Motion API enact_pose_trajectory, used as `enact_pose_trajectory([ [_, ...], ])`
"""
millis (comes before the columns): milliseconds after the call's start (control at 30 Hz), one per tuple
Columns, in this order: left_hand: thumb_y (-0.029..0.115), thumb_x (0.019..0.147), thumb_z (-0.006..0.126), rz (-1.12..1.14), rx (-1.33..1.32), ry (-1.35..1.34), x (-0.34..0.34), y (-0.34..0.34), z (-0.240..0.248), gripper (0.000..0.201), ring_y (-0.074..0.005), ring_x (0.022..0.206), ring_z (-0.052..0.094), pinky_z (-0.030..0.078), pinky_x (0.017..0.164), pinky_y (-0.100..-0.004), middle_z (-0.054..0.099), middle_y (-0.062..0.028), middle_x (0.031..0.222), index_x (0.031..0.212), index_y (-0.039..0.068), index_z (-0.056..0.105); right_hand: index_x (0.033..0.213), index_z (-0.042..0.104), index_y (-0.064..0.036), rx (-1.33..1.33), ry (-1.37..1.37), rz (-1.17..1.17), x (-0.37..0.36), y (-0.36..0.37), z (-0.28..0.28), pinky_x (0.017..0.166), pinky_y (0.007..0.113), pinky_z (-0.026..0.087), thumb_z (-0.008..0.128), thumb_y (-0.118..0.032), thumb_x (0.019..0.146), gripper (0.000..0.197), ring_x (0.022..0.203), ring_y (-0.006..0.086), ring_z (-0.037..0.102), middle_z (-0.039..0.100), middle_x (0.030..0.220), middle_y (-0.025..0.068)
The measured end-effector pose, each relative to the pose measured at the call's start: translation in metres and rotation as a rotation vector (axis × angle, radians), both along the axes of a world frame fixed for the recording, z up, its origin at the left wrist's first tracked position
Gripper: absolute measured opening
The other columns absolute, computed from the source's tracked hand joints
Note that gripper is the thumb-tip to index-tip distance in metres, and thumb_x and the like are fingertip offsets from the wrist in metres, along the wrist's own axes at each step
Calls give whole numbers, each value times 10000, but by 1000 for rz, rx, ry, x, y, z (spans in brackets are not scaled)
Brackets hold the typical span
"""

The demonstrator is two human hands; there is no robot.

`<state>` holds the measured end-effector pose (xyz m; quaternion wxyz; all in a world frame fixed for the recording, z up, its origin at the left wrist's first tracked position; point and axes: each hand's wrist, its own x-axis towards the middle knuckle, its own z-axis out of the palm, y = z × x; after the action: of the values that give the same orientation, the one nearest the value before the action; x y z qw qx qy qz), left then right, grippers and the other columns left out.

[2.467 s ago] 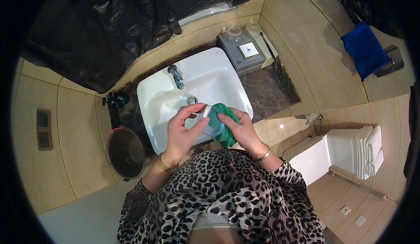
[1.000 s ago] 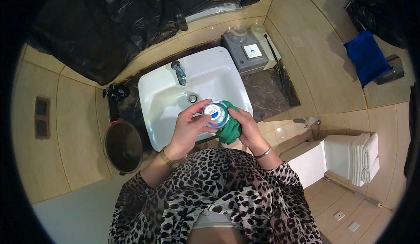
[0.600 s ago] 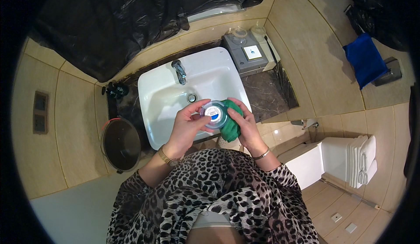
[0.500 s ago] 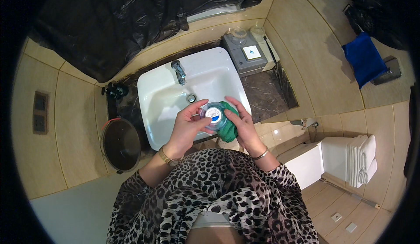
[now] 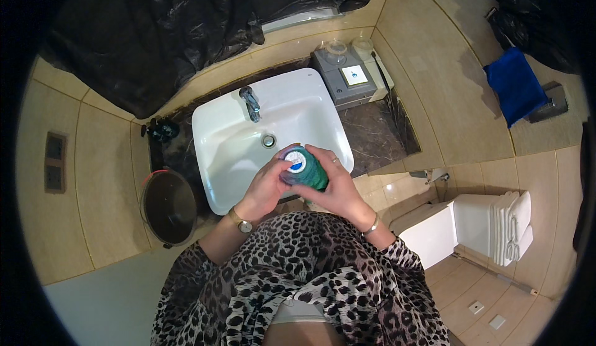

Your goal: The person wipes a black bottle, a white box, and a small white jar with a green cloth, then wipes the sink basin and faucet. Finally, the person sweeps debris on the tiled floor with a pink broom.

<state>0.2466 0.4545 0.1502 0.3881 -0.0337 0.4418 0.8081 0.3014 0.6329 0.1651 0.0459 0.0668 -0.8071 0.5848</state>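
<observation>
Over near edge of sink, left hand grips clear cup with white-and-blue disc, right hand clamps green cloth already against it; what's left unclear.

Smooth, clear cup with a papery label; matt green cloth; glossy ceramic washbasin; shiny metal tap; polished, marble-like desk; crinkled black plastic sheeting.

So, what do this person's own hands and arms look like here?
No gloves are worn. The left hand has a gold-coloured watch with a round face at its wrist. The right hand has a ring and, at the wrist, a narrow silver-coloured band. Black-and-pale leopard-print sleeves leave the wrists uncovered.
</observation>
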Motion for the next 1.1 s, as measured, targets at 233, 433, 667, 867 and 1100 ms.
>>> enact_pose_trajectory([
  [233,90,926,451,7,-129,34,4,11,-8,472,-158,1125,543,439,944,-296,540,-79,1265,1390,17,401,1332,483,-45,386,120,44,-6,5,-4,971,420,426,816,-308,685,774,1176,340,497,539,1255,169],
  [433,122,955,467,-17,-32,46,1,15,-8,430,-164,1166,518,411,990,-312,546,-82,1261,1365,1,418,1320,485,-11,414,194,-16,-5,8,-5,934,411,436,796,-255,689,744,1090,342,543,555,1235,186],
  [667,194,1004,432,115,103,-70,-9,13,-26,398,-166,1185,510,380,1038,-315,538,-80,1281,1342,-16,453,1321,462,32,315,166,25,-6,13,-1,941,404,455,797,-170,677,754,1073,365,554,584,1175,214],
  [867,213,1014,416,184,32,-120,-14,9,-20,383,-162,1185,510,383,1037,-315,545,-73,1272,1319,-10,476,1352,449,-5,358,151,-58,-5,24,-5,899,406,484,818,-188,676,791,1046,356,583,600,1140,213],
  [1100,309,1026,376,197,0,-74,-12,19,-16,432,-162,1196,500,367,1046,-321,543,-67,1278,1322,7,466,1344,451,6,326,218,3,-7,12,-7,902,408,480,823,-174,648,809,1047,349,584,611,1137,190],
])
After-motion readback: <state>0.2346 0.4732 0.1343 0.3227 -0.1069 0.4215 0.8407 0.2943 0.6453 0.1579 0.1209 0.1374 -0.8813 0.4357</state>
